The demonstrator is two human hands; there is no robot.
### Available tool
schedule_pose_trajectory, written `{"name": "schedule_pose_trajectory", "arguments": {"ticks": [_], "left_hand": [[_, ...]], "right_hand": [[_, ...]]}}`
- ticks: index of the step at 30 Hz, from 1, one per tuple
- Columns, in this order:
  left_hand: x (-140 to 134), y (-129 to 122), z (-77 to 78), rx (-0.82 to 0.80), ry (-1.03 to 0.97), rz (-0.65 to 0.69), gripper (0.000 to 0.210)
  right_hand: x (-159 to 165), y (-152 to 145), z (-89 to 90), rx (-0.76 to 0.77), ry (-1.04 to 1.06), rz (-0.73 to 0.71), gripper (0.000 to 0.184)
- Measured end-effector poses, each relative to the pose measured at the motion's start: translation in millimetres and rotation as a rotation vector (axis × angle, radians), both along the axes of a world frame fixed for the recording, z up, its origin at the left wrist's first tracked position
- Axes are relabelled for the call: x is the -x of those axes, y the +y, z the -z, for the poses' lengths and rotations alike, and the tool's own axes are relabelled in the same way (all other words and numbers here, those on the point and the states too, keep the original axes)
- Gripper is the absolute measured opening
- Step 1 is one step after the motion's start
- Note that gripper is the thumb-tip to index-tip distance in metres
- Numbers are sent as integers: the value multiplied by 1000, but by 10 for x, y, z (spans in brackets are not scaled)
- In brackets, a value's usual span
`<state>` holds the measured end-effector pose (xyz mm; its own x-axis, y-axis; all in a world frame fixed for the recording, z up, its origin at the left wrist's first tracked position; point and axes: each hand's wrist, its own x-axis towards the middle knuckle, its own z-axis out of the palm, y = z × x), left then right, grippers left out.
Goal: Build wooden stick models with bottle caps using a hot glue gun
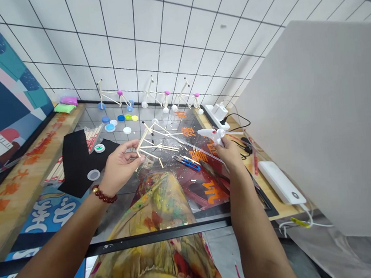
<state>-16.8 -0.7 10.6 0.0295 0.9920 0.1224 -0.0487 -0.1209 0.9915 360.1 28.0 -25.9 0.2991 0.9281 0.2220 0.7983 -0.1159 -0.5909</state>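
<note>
My left hand (122,164) pinches a small frame of pale wooden sticks (142,142) between thumb and fingers, holding it over the glass tabletop. A hot glue gun (210,133), white with a glue stick out of its back, is gripped in my right hand (229,152) to the right of the frame. Its nozzle points left and is apart from the sticks. Loose wooden sticks (166,148) and small scraps lie on the glass beyond and beside my left hand. Blue-handled thread snips (187,162) lie between my hands, with a dark tool (213,173) nearby.
Stick tricycle models with cap wheels (110,93) stand along the tiled wall. Several bottle caps (110,127) lie before them. Black cloth (76,162) and wrapped chopsticks (91,137) are at left. A power strip (214,116), cables and a white power bank (281,182) line the right edge.
</note>
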Motion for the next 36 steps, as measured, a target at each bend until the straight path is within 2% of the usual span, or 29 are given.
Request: {"name": "schedule_pose_trajectory", "arguments": {"ticks": [2,5,8,10,12,15,16,17,20,22,26,29,36], "left_hand": [[4,8,12,3,-3,-7,65],[9,17,12,15,-11,-7,66],[12,20,-3,28,-5,-6,67],[15,21,-11,32,12,-10,66],[17,25,-12,31,26,-9,66],[16,26,-4,28,29,-2,66],[12,24,-1,28,22,-2,66],[8,20,1,26,12,-5,65],[-11,5,0,19,-12,-15,64],[-21,-3,-3,15,-10,-16,63],[-31,-9,-4,21,-13,0,56],[-34,-10,-7,24,-8,-8,54],[-47,-33,-25,2,46,-3,51]], "right_hand": [[14,-8,-5,46,8,43,39],[50,-47,-34,92,-9,35,38],[42,-116,-104,112,-114,16,36],[17,-196,-163,119,-189,53,34],[31,-310,-218,68,-223,161,30],[252,-494,-278,-161,-165,300,23],[388,-541,-290,-239,-136,245,21],[549,-575,-299,-259,-107,105,19],[1077,-602,-287,-54,31,-381,14],[1361,-564,-247,98,33,-500,14],[1614,-437,-143,212,-65,-427,19],[1632,-372,-102,222,-103,-373,22],[1623,-349,-82,225,-112,-400,17]]}}
